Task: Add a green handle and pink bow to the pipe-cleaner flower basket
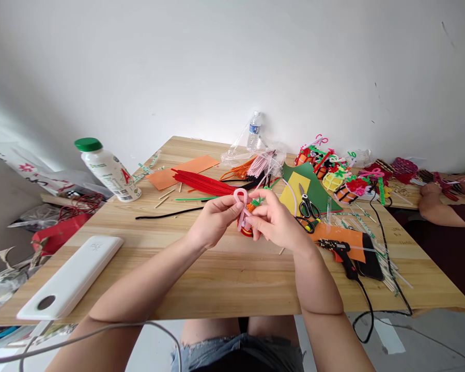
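Note:
A pink pipe cleaner [240, 193], bent into a loop with crossing ends, is held up over the middle of the table. My left hand [217, 218] pinches its left side between thumb and finger. My right hand [273, 221] is closed on its lower right end, fingers curled. Just behind and below the loop is a small craft piece [247, 231] with red and yellow bands and orange and green parts; my fingers partly cover it. A bundle of red pipe cleaners [203, 182] lies beyond my left hand.
To the right are scissors [308, 205], a glue gun [343, 253] with a trailing cable, and a black phone [369, 258]. A white bottle [110, 173] and a power bank [72, 276] stand left. Finished pipe-cleaner crafts [333, 173] sit behind; another person's arm [442, 209] shows far right.

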`<state>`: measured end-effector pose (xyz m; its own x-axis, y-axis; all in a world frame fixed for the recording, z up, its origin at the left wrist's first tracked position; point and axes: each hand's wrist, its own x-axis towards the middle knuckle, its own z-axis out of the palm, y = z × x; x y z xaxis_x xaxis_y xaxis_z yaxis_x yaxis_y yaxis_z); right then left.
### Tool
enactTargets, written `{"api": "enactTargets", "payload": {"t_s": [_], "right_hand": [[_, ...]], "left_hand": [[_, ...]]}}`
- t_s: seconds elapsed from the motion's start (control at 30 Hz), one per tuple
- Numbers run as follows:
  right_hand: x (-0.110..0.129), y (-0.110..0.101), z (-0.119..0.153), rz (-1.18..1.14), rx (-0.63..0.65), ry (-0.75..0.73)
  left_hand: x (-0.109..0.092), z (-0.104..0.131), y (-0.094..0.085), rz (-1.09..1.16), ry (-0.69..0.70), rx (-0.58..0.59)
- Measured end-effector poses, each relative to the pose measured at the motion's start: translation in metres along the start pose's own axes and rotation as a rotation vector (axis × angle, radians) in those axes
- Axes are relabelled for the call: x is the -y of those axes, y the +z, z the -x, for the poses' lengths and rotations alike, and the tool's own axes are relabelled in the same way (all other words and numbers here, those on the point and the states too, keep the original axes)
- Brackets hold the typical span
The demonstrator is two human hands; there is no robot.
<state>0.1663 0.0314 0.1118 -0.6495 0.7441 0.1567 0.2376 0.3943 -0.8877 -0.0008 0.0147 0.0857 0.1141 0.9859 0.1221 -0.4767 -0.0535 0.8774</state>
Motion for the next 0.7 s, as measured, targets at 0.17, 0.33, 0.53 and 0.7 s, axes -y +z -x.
{"api": "enactTargets", "payload": {"t_s": [0.17,0.33,0.53,0.7], "right_hand": [[-0.001,-0.006,0.004,0.090,-0.084,-0.011],[0.001,-0.006,0.004,0.241,-0.168,-0.112],[0.006,-0.018,0.007,0.595,-0.220,-0.296],[0.011,-0.027,0.010,0.857,-0.360,-0.415]], "left_hand": [[-0.005,-0.002,-0.002,0.093,-0.015,-0.035],[-0.009,0.000,-0.002,0.125,-0.067,-0.001],[-0.013,0.000,-0.002,0.144,-0.069,0.003],[-0.015,0.001,-0.002,0.149,-0.065,0.076]]}}
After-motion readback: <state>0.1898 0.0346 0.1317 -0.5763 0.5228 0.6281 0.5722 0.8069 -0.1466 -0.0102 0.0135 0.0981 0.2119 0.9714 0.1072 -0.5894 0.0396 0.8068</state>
